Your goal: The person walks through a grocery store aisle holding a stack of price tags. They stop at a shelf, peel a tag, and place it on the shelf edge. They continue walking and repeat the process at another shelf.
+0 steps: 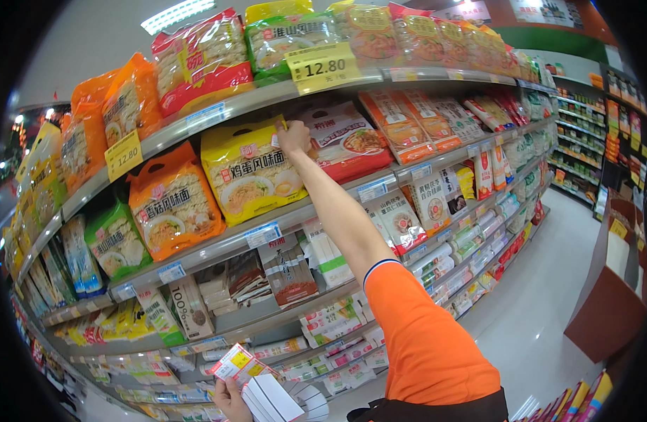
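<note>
My right hand (294, 138) reaches up to a middle shelf, its fingers closed at the upper right corner of a yellow bag of noodles (252, 171). The bag stands leaning back, with a bowl of noodles and an egg printed on it. Just right of the hand lies a red and white noodle bag (347, 138). My left hand (233, 402), low in the view and partly cut off, holds red and white price labels (240, 364). Beside them is a stack of white cards or folded label strips (271, 401), whose lower part is cut off.
An orange noodle bag (176, 203) and a green one (115, 237) stand left of the yellow bag. Shelf edges (239, 232) carry price tags, and a yellow price sign (323, 67) hangs above. A brown display stand (608, 295) stands across the aisle floor (540, 264).
</note>
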The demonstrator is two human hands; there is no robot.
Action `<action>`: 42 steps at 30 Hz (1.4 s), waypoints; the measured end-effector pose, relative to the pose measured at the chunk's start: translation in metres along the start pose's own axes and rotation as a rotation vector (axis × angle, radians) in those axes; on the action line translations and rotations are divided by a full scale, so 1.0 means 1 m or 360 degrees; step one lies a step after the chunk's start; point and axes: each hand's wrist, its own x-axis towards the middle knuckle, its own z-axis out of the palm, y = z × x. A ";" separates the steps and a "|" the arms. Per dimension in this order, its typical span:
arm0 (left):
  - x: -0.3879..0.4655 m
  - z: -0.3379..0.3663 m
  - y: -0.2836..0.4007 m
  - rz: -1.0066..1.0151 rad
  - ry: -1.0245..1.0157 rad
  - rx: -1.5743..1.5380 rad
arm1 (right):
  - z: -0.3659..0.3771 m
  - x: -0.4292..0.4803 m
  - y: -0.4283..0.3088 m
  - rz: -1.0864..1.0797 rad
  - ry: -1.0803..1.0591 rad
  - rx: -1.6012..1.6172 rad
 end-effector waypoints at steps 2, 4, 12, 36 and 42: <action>-0.001 0.006 0.006 0.0013 -0.0040 -0.0089 | 0.002 0.005 0.001 0.0101 -0.0078 -0.0027; 0.000 0.006 0.009 -0.0005 -0.0051 -0.0091 | 0.004 0.008 0.003 0.0057 -0.0126 0.0024; -0.004 0.016 0.010 0.0018 -0.0258 -0.0151 | -0.046 -0.030 0.012 -0.0473 -0.0118 -0.0028; -0.091 0.286 0.110 0.0280 -0.0635 -0.0226 | -0.394 -0.193 0.145 -0.0046 -0.1843 0.0524; -0.157 0.360 0.119 -0.0151 -0.0942 -0.0737 | -0.472 -0.146 0.183 0.0340 -0.1666 0.0714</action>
